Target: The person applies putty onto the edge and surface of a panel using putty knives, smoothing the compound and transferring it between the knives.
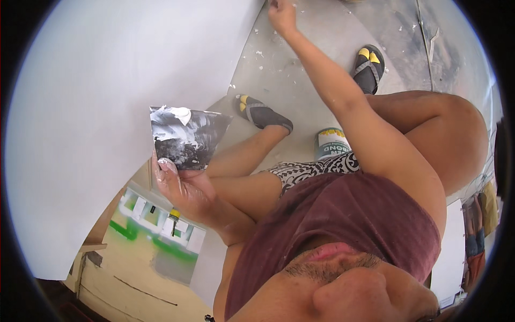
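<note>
My left hand [185, 188] grips the lower edge of a dark, flat square plate [206, 134]. White paste is smeared across the plate, with a thick lump near its top, and some whitens my thumb and fingers. Beside the plate stretches a large smooth white panel [118, 80]. My right arm reaches far forward, and my right hand [282, 17] is curled closed by the panel's far edge, at the top of the picture. What it holds, if anything, is cut off from view.
A round tub [331, 144] with a white and green label stands on the grey floor [306, 102], between my legs. White specks are scattered over the floor. My feet wear dark socks and thong sandals. Behind my left arm is a cream and green surface [139, 252]; clothes hang far right.
</note>
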### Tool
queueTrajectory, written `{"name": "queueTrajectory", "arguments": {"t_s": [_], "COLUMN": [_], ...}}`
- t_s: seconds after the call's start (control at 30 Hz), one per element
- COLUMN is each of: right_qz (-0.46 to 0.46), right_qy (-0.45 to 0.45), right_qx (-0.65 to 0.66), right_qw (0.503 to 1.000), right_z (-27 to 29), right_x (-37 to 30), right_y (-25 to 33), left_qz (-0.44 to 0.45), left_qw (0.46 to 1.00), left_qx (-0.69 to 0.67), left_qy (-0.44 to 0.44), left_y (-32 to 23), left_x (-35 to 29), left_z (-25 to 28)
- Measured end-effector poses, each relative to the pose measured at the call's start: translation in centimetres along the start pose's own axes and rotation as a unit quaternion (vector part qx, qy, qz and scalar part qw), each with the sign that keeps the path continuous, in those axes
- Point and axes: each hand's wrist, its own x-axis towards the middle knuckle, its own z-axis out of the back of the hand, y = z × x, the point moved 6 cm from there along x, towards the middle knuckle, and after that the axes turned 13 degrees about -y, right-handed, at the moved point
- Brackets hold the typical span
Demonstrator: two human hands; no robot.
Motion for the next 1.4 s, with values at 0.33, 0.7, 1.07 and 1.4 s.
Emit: {"name": "queueTrajectory", "arguments": {"t_s": [0.33,0.7,1.07,1.4], "right_qz": [-0.105,0.029,-0.047,-0.034], "right_qy": [0.123,-0.129,-0.028,0.058], "right_qx": [0.062,0.002,0.006,0.0], "right_qw": [0.985,0.991,0.998,0.998], "right_z": [-0.5,1.1,-0.3,-1.0], "right_x": [-18.7,9.2,11.3,-13.3], "right_y": [3.2,-8.2,-5.1,2.9], "left_qz": [0.017,0.006,0.018,0.013], "left_qw": [1.0,0.998,0.997,0.997], "left_qx": [-0.013,-0.032,-0.058,-0.051], "left_qy": [-0.021,-0.051,-0.055,-0.054], "left_y": [0.4,1.7,2.5,2.4], "left_x": [0.0,0.7,1.2,1.0], "left_z": [0.9,2.4,4.3,4.1]}}
